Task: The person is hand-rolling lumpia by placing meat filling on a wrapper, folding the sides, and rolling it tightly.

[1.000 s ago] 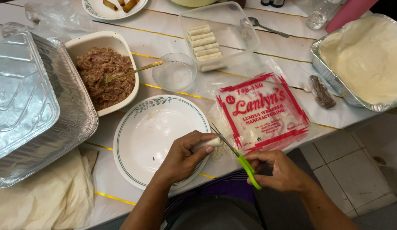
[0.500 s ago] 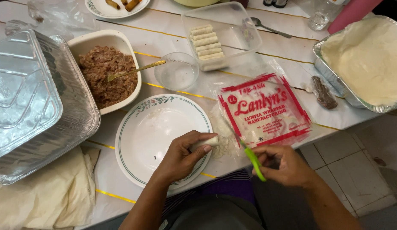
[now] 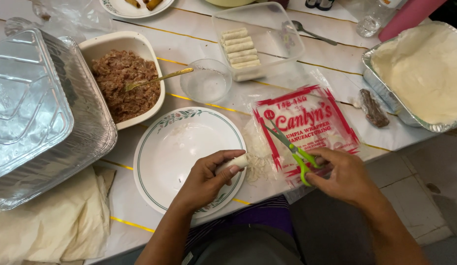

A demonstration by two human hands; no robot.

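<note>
The scissors point(image 3: 290, 149) pair bright steel blades with glossy green plastic handles. The wrapper packet point(image 3: 307, 122) beneath is clear, shiny film — crinkled at the edges. The plate point(image 3: 160, 169) looks like glazed ceramic, smooth and white; the foil trays point(image 3: 47, 122) are creased, reflective aluminium — the desk point(image 3: 189, 46) painted white planks.

The scissors point(image 3: 293, 152) have green handles. The wrapper packet point(image 3: 307, 127) is red and white. The plate point(image 3: 182, 152) is white with a green leafy rim. The desk point(image 3: 189, 46) is white with yellow lines.
</note>
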